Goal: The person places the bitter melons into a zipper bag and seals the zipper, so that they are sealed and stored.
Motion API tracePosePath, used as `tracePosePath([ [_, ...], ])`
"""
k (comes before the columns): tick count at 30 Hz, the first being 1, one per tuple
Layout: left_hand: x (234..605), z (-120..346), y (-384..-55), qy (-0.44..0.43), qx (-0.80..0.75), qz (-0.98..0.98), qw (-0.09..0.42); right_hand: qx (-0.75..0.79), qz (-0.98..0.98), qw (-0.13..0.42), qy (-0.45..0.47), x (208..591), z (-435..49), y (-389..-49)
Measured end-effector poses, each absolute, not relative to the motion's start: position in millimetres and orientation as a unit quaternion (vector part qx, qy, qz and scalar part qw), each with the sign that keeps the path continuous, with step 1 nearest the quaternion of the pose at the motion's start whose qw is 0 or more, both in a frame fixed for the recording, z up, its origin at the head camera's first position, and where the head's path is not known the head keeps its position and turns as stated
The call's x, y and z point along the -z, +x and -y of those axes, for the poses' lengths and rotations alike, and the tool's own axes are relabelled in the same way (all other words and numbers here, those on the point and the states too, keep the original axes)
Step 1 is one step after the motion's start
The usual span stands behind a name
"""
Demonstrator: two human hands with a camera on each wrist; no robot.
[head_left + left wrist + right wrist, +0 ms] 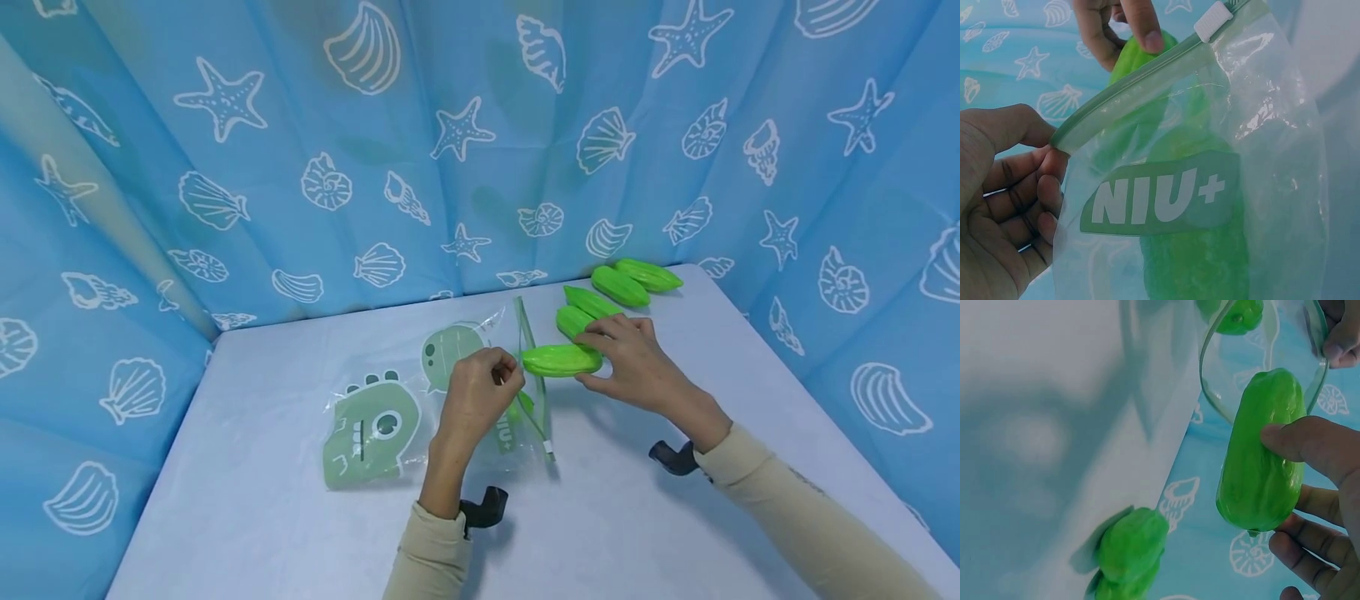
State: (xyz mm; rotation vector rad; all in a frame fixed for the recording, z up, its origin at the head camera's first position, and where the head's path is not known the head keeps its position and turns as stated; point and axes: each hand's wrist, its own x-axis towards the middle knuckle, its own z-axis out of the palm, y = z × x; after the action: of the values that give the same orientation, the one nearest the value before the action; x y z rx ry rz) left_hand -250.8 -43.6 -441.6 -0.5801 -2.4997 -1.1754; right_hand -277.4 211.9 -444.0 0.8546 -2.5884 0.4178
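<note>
My left hand (483, 387) pinches the open rim of a clear slider bag (1272, 156) between thumb and fingers. The bag has a green edge with a white slider (1213, 22), a NIU+ label and a green monster print. Inside the bag lies one bright green, ridged, long vegetable (1194, 262). My right hand (637, 364) holds another such green vegetable (1263, 456), thumb on one side and fingers on the other. Its far end is at the bag's mouth, overlapping the rim in the right wrist view.
Several more green vegetables (621, 286) lie in a slanting row at the back right of the white table (247, 467). A blue curtain (465, 192) with shells and starfish hangs around the table's back and sides. Black mounts (672, 458) are at both wrists.
</note>
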Motion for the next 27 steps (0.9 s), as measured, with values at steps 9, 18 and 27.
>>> tracePosePath([
  [9, 442, 42, -251, -0.211, 0.405, 0.874, 0.168, -0.155, 0.926, 0.178, 0.294, 446, -195, -278],
  [18, 441, 41, -251, -0.214, 0.412, 0.87, 0.167, -0.176, 0.922, 0.174, 0.296, 457, -182, -279],
  [27, 441, 43, -252, -0.211, 0.405, 0.875, 0.158, -0.189, 0.925, 0.163, 0.286, 460, -161, -283],
])
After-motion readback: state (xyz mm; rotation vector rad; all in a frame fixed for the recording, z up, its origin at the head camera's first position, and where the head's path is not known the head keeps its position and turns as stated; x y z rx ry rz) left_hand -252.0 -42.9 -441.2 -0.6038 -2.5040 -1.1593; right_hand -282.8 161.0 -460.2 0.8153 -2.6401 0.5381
